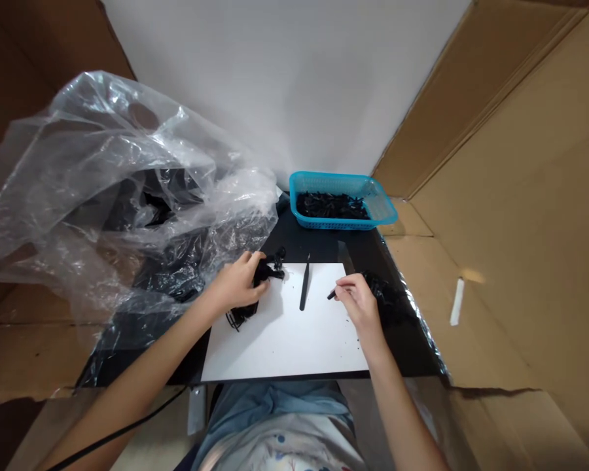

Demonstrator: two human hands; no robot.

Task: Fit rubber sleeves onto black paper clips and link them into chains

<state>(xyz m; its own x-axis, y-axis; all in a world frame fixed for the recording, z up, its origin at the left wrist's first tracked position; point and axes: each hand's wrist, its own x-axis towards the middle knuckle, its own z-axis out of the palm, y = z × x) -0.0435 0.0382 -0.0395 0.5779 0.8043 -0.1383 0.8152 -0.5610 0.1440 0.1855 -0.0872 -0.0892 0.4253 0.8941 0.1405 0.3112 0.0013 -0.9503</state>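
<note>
My left hand is closed over a bunch of thin black parts at the left edge of a white sheet. Some of the bunch sticks out below the palm; what the parts are I cannot make out. My right hand pinches a small black piece above the sheet's right side. Between the hands lie black tweezers, tip pointing away from me. A pile of dark, shiny pieces sits just right of my right hand, partly hidden by it.
A blue plastic basket holding many black pieces stands at the back. Crumpled clear plastic covers the left of the black table. Cardboard walls rise on both sides. Black specks dot the sheet.
</note>
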